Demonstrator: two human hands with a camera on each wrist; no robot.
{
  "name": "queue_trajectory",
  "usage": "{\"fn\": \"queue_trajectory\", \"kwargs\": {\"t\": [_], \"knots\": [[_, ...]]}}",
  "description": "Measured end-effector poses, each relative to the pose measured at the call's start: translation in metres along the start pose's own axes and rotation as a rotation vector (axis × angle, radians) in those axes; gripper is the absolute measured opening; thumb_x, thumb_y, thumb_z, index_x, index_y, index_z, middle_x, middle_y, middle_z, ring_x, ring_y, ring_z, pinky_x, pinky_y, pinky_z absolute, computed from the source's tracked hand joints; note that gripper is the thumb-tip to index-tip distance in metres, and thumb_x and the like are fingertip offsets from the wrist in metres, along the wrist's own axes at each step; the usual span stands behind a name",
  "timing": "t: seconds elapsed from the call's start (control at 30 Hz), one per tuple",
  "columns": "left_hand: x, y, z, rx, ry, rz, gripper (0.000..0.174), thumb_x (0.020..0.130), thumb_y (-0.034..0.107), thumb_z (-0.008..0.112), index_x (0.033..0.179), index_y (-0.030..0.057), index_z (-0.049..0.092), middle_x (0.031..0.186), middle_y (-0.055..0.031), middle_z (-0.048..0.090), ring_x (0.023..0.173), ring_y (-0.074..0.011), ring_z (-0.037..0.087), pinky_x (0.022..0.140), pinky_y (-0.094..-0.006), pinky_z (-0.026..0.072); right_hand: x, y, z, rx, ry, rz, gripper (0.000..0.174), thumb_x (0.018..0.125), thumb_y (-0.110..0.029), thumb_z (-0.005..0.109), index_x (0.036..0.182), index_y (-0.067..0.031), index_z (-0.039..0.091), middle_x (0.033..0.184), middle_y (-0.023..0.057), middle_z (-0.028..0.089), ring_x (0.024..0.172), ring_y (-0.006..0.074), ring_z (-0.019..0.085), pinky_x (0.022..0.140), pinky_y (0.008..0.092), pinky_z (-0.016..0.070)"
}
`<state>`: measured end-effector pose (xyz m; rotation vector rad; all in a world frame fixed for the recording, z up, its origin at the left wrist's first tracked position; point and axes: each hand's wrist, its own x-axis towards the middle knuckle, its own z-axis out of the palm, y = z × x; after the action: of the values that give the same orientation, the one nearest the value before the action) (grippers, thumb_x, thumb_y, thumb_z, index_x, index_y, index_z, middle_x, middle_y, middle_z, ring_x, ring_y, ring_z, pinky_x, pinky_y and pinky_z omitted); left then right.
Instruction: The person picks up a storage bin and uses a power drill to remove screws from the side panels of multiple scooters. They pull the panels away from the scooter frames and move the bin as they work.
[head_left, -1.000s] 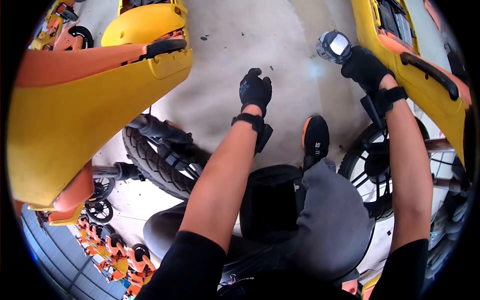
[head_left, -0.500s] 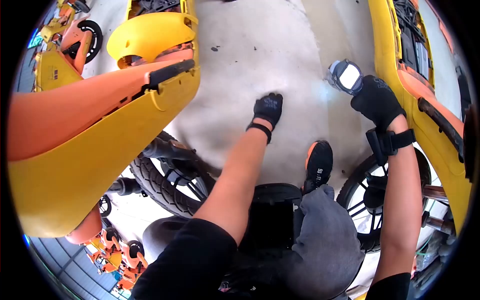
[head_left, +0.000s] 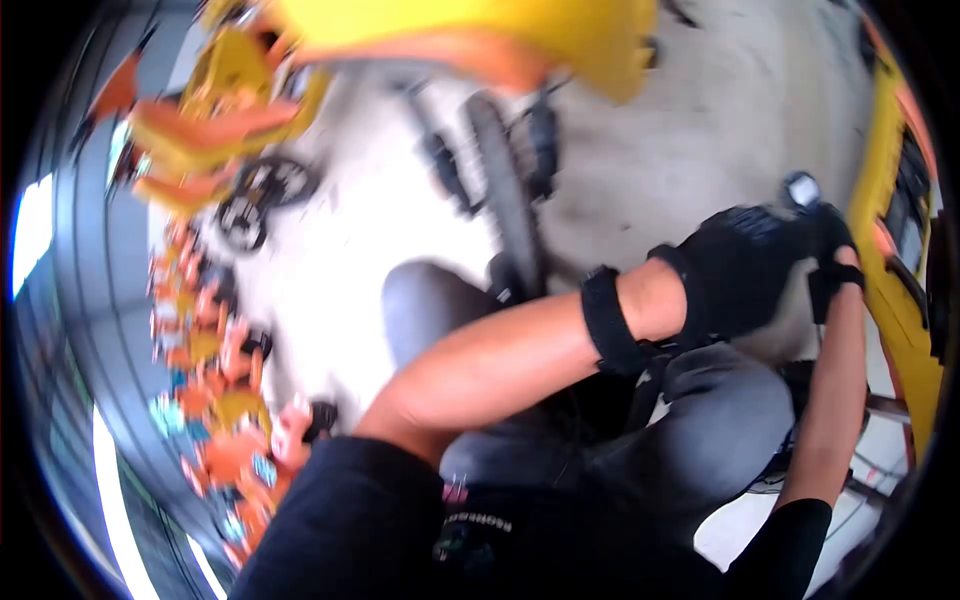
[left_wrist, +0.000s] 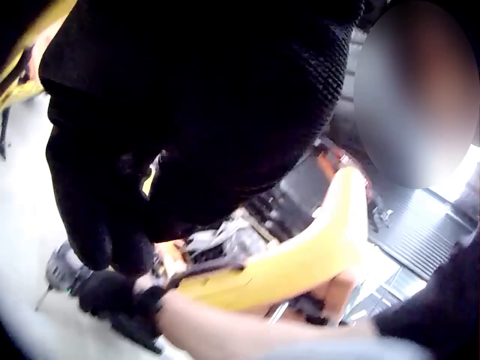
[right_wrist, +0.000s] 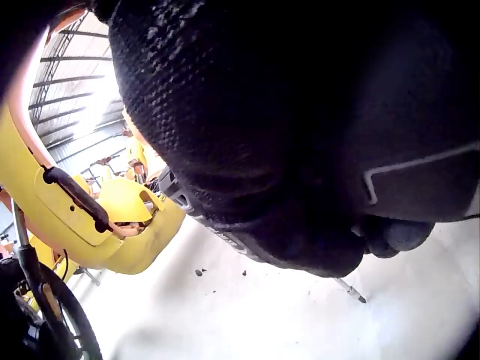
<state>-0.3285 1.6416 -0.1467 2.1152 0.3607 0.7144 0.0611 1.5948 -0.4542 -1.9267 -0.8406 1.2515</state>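
My left hand (head_left: 745, 270), in a black glove, is extended to the right and overlaps the right hand (head_left: 833, 240) in the head view. Its fingers (left_wrist: 82, 195) point downward, loosely bent, with nothing visible between them in the left wrist view. My gloved right hand grips a power screwdriver (left_wrist: 66, 264), its thin bit pointing down. In the head view only the round end of this tool shows past the gloves. The right wrist view has the bit (right_wrist: 349, 289) sticking out beyond the fingers, above the pale floor.
A yellow-and-orange scooter body (head_left: 560, 50) with its front wheel (head_left: 505, 180) stands ahead. Another yellow body (head_left: 885, 200) is close by the right arm. Rows of orange scooters (head_left: 220, 400) line the left. Small dark bits (right_wrist: 199, 272) lie on the floor.
The head view has swung left. My left hand has moved from over the floor across to the right hand. The right hand still holds the power screwdriver.
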Motion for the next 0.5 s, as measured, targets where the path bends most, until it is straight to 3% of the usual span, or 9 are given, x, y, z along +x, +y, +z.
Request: {"fn": "queue_trajectory", "kwargs": {"t": [0.03,0.07,0.13,0.2,0.23,0.27,0.3,0.47,0.5], "knots": [[-0.006,0.028,-0.026,-0.098,0.115,0.067,0.022,0.068,0.004,0.056,0.09,0.002,0.062,0.084,-0.0151,0.062,0.082,-0.0339,0.059,0.073,-0.0398,0.0471,-0.011,-0.015,0.018,0.317,-0.015,0.042,0.015,0.074,-0.006,0.051,0.084,-0.0056,0.062,0.072,0.0129,0.061,0.069,0.0323,0.059,0.057,0.0362,0.0458],[-0.02,0.056,-0.057,0.318,0.272,0.286,0.017,0.069,0.011,0.058,0.083,0.0031,0.064,0.084,-0.0131,0.062,0.081,-0.0303,0.06,0.072,-0.0379,0.0471,-0.031,-0.025,0.019,0.627,-0.026,0.109,0.013,0.075,-0.005,0.05,0.083,-0.007,0.061,0.068,0.0102,0.059,0.065,0.0301,0.057,0.054,0.0327,0.0436],[-0.074,0.092,-0.133,0.576,0.321,0.338,0.02,0.068,0.016,0.06,0.082,0.003,0.065,0.085,-0.0121,0.063,0.079,-0.0275,0.06,0.07,-0.037,0.0473,-0.029,-0.029,0.015,0.127,-0.078,0.047,0.011,0.074,-0.006,0.05,0.079,-0.005,0.06,0.068,0.0129,0.059,0.065,0.0297,0.057,0.056,0.0342,0.0429],[-0.135,0.147,-0.215,0.672,0.047,-0.053,0.028,0.081,0.021,0.059,0.099,-0.0001,0.061,0.086,-0.0094,0.063,0.069,-0.0188,0.059,0.061,-0.0293,0.0477,-0.002,-0.029,0.024,-0.809,0.038,-0.15,0.01,0.071,-0.006,0.05,0.073,-0.0012,0.059,0.068,0.0185,0.058,0.065,0.029,0.056,0.058,0.0371,0.0415],[-0.159,0.173,-0.241,0.691,-0.091,-0.24,0.032,0.088,0.023,0.059,0.108,-0.0016,0.059,0.086,-0.008,0.062,0.064,-0.0145,0.058,0.057,-0.0254,0.0479,0.0,-0.026,0.021,-0.924,0.063,-0.199,0.01,0.072,-0.007,0.051,0.073,-0.0014,0.059,0.068,0.018,0.058,0.066,0.0287,0.056,0.058,0.0368,0.0417],[-0.179,0.205,-0.243,0.363,0.146,-0.88,0.028,0.086,0.02,0.062,0.103,-0.0021,0.06,0.078,-0.0039,0.06,0.062,-0.0112,0.056,0.055,-0.0231,0.0456,0.001,-0.023,0.022,-0.942,0.05,-0.232,0.01,0.072,-0.007,0.051,0.073,-0.0017,0.059,0.068,0.0175,0.058,0.066,0.0283,0.056,0.059,0.0365,0.0419],[-0.212,0.215,-0.254,0.339,0.126,-1.154,0.017,0.086,0.013,0.061,0.096,0.0005,0.064,0.076,-0.0033,0.062,0.066,-0.0062,0.058,0.058,-0.0221,0.0479,0.003,-0.022,0.02,-0.961,0.046,-0.259,0.01,0.072,-0.007,0.051,0.074,-0.002,0.059,0.069,0.0169,0.058,0.067,0.0279,0.056,0.06,0.0362,0.042],[-0.409,0.204,-0.235,0.031,-0.013,-1.71,0.012,0.082,0.013,0.057,0.076,0.003,0.061,0.063,0.0008,0.056,0.056,-0.0084,0.054,0.05,-0.0254,0.0454,0.018,-0.027,0.027,-1.008,-0.004,-0.336,0.01,0.074,-0.008,0.051,0.075,-0.0034,0.06,0.07,0.0143,0.059,0.069,0.0262,0.056,0.062,0.0348,0.0429],[-0.473,0.194,-0.224,-0.416,0.046,-1.794,0.011,0.079,0.012,0.057,0.08,0.0032,0.064,0.069,-0.0001,0.061,0.06,-0.0101,0.057,0.054,-0.0282,0.0469,0.017,-0.029,0.028,-1.018,0.0,-0.347,0.01,0.074,-0.008,0.051,0.076,-0.0037,0.06,0.071,0.0138,0.059,0.069,0.0258,0.056,0.063,0.0346,0.0431]]}}
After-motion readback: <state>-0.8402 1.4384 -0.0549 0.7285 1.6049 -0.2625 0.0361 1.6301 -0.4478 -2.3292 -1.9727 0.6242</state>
